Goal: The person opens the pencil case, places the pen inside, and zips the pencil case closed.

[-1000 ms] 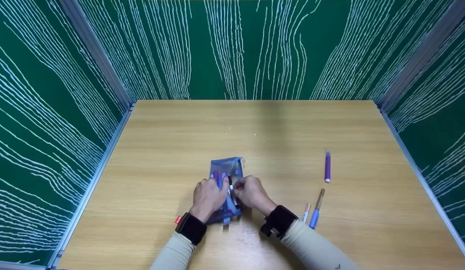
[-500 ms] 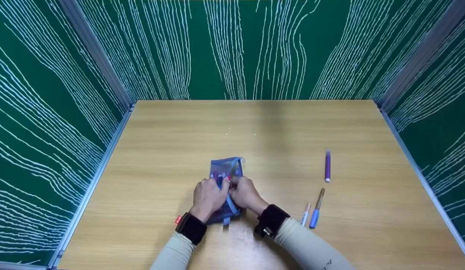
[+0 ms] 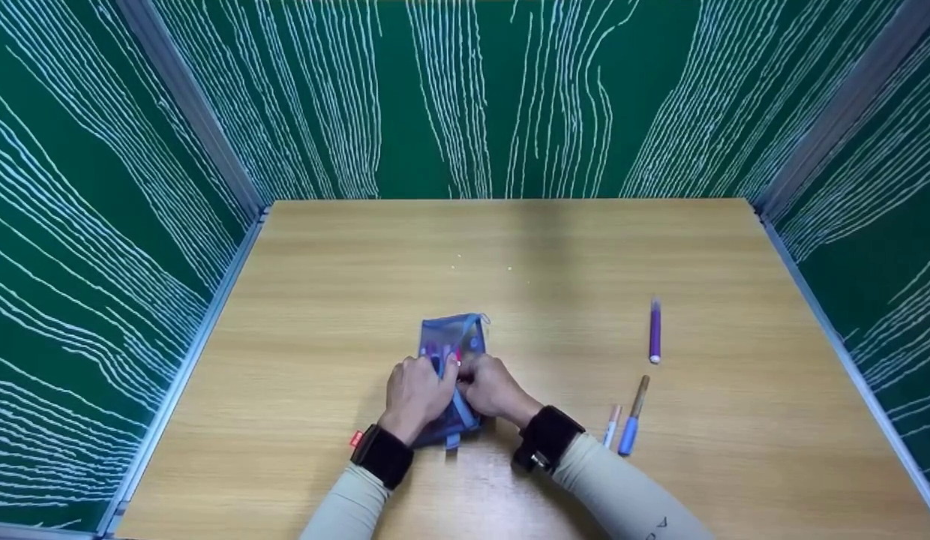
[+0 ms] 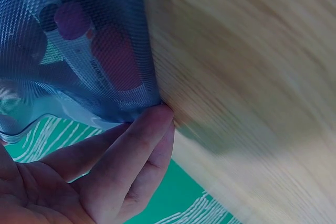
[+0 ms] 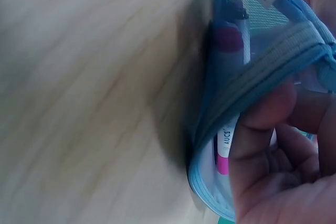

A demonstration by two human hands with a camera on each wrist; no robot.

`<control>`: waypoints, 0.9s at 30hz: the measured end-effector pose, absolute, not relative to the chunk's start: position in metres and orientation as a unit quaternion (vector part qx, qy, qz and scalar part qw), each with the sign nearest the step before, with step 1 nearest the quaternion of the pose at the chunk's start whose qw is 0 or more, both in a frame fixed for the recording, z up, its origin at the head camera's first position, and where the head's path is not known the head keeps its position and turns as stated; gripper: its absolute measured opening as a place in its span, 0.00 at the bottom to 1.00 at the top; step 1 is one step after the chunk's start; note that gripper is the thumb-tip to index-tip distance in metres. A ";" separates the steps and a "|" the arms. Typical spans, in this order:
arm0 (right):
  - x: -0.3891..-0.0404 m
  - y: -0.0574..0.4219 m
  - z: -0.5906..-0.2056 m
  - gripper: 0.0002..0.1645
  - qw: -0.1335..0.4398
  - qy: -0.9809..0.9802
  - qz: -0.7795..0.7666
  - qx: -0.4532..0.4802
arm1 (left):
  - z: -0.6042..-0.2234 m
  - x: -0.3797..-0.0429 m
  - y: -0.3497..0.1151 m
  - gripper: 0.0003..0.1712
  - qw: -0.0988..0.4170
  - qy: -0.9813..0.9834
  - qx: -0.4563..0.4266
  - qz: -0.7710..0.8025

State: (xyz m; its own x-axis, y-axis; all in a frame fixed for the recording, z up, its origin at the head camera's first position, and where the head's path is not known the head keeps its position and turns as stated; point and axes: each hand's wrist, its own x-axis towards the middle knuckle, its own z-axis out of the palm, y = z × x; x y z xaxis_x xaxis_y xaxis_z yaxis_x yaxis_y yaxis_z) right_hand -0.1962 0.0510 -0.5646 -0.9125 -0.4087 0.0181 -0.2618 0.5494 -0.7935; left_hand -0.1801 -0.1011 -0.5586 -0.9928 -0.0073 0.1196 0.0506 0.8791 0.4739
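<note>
A blue see-through mesh pencil case (image 3: pixel 451 328) lies on the table with its zip side open and several markers inside. My left hand (image 3: pixel 418 394) grips its left side, thumb over the top; in the left wrist view the fingertips (image 4: pixel 157 116) sit at the mesh edge. My right hand (image 3: pixel 496 386) is at the opening, its curled fingers (image 5: pixel 268 106) reaching in past the zip edge (image 5: pixel 262 69). A white marker with a pink end (image 5: pixel 224 145) shows beside those fingers. I cannot tell whether they hold anything, since the case and hand hide the grasp.
To the right on the wooden table (image 3: pixel 360 255) lie a purple marker (image 3: pixel 655 332), a blue-and-brown marker (image 3: pixel 634 416) and a pale, pink-tipped marker (image 3: pixel 612 426), partly behind the right sleeve. Green panels (image 3: pixel 405 97) with white lines stand along the back and sides.
My right hand has moved slightly left into the case's opening, and the black-and-white marker it held there is no longer visible. A pink tip now shows by my left thumb. The left hand stays put.
</note>
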 end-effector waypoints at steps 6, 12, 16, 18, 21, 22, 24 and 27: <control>-0.197 0.057 -0.562 0.08 0.031 0.873 -0.426 -0.236 | -0.559 -0.179 -0.101 0.32 0.067 -0.969 0.000 -0.238; -0.195 0.067 -0.554 0.04 0.056 0.884 -0.420 -0.196 | -0.559 -0.179 -0.101 0.32 0.067 -0.968 -0.007 -0.242; -0.191 0.077 -0.548 0.03 0.060 0.901 -0.396 -0.166 | -0.558 -0.179 -0.102 0.32 0.061 -0.967 -0.011 -0.245; -0.189 0.083 -0.545 0.03 0.056 0.913 -0.375 -0.153 | -0.558 -0.179 -0.102 0.32 0.056 -0.967 -0.011 -0.247; -0.185 0.093 -0.541 0.05 0.045 0.929 -0.341 -0.135 | -0.557 -0.179 -0.103 0.32 0.044 -0.967 -0.009 -0.251; -0.184 0.096 -0.539 0.05 0.041 0.934 -0.330 -0.128 | -0.557 -0.179 -0.103 0.33 0.043 -0.967 -0.010 -0.253; -0.182 0.103 -0.535 0.07 0.032 0.943 -0.310 -0.115 | -0.557 -0.179 -0.103 0.33 0.039 -0.966 -0.010 -0.257; -0.179 0.112 -0.530 0.08 0.021 0.955 -0.280 -0.100 | -0.557 -0.179 -0.103 0.33 0.032 -0.964 -0.008 -0.263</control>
